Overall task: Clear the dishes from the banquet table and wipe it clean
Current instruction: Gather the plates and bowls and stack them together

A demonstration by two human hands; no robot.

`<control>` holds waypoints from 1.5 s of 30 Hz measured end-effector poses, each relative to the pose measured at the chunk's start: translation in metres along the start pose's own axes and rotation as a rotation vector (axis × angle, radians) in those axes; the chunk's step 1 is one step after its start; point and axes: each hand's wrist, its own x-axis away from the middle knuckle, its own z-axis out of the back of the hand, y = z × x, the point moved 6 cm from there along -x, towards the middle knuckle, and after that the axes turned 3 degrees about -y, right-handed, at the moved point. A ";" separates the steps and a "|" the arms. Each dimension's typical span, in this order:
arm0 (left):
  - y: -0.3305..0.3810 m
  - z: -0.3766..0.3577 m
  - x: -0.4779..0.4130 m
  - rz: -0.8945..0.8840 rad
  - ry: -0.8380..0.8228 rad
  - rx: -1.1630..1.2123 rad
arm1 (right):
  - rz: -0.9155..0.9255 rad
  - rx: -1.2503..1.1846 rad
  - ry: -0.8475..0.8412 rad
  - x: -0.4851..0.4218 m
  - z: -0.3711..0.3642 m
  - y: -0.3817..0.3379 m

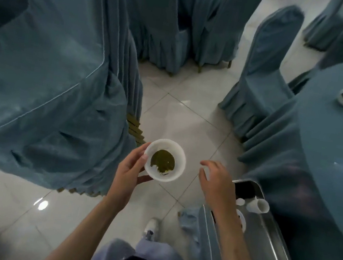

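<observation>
Bowl point(165, 160) in left hand point(129, 169), tray point(272, 252) partly hidden

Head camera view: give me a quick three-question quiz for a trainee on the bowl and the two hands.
1. Which hand grips the white bowl? A) left hand B) right hand C) both
2. True or false: the right hand holds a cup.
3. Fill in: the residue in the bowl is ___ in colour.
Key: 1 A. 2 False: its fingers are spread and hold nothing. 3 Green.
</observation>
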 end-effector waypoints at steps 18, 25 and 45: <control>0.068 -0.185 -0.294 0.040 -0.538 -0.161 | -0.506 -0.005 0.252 -0.168 0.072 0.104; 0.086 -0.255 -0.383 0.080 -0.669 -0.176 | -0.623 0.002 0.341 -0.241 0.107 0.136; 0.080 -0.608 -0.561 0.141 -0.782 -0.247 | -0.795 -0.014 0.415 -0.415 0.259 0.425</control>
